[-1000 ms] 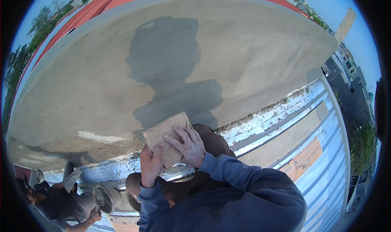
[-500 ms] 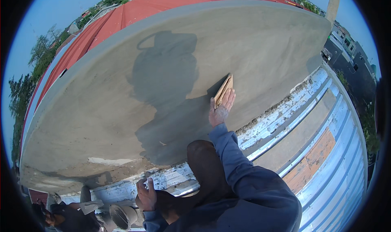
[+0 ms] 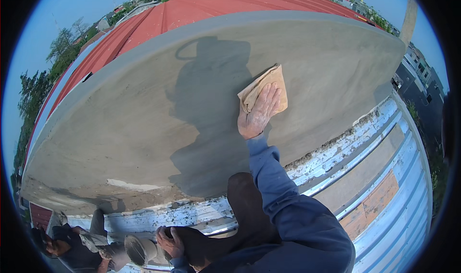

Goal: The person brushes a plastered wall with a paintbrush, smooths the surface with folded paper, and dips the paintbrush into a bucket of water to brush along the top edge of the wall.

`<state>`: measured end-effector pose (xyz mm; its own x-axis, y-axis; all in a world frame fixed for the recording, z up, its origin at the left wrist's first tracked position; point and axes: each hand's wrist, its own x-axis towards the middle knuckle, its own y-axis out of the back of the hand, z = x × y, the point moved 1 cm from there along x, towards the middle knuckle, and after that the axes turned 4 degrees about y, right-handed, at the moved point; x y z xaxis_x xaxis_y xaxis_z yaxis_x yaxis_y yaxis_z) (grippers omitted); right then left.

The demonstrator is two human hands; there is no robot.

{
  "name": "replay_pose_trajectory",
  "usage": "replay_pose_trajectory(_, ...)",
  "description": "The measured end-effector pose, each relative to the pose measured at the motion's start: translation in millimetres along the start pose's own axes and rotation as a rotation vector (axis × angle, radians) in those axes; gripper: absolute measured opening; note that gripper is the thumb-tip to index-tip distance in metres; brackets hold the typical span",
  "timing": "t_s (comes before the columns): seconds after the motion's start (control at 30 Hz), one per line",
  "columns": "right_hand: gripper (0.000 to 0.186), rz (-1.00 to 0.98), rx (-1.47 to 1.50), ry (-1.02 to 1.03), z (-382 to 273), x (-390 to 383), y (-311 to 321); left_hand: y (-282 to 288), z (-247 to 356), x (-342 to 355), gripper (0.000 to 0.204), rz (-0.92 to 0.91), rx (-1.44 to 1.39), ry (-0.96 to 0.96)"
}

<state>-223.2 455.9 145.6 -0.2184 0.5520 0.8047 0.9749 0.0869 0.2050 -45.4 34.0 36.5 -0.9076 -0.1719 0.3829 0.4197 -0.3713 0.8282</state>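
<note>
Paper pad point(image 3: 265, 77), brown and folded, is on the grey plastered wall point(image 3: 326, 81), right of the wearer's shadow point(image 3: 209, 74), under the right hand point(image 3: 259, 111).

Head view, only one. Change: a second ago both hands had the pad over the lap; half a second ago it stood edge-on at the wall. Now its broad face shows and it lies much flatter against the plaster, slightly farther up. Dark line along its far-left edge; can't tell if that edge lifts. Meaning for the work: right hand alone runs the pad, with more of it facing the wall.

Right hand pose: back of hand up, fingers straight and close together over the pad, pointing far and a bit right. Thumb is hidden, so can't tell if it pinches. Right sleeve point(image 3: 278, 177) reaches out from near right, arm nearly straight.

Left hand point(image 3: 171, 243): holds nothing visible, fingers loosely spread over the left knee point(image 3: 192, 242), just right of a bucket point(image 3: 140, 250).
</note>
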Motion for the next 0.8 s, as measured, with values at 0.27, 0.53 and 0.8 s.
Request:
replay_pose_trajectory(0.27, 0.071, -0.148, -0.038, 0.215, 10, -7, -20, -8, 0, 3, 0.030, -0.004, -0.048, 0.059)
replay_pose_trajectory(0.53, 0.076, -0.413, -0.102, 0.544, -41, -42, -8, -11, -1, 1, 0.029, -0.030, -0.123, 0.070)
replay_pose_trajectory(0.8, 0.074, -0.269, -0.011, 0.454, -86, 5, 1, -10, -1, 1, 0.028, -0.048, -0.153, 0.105)
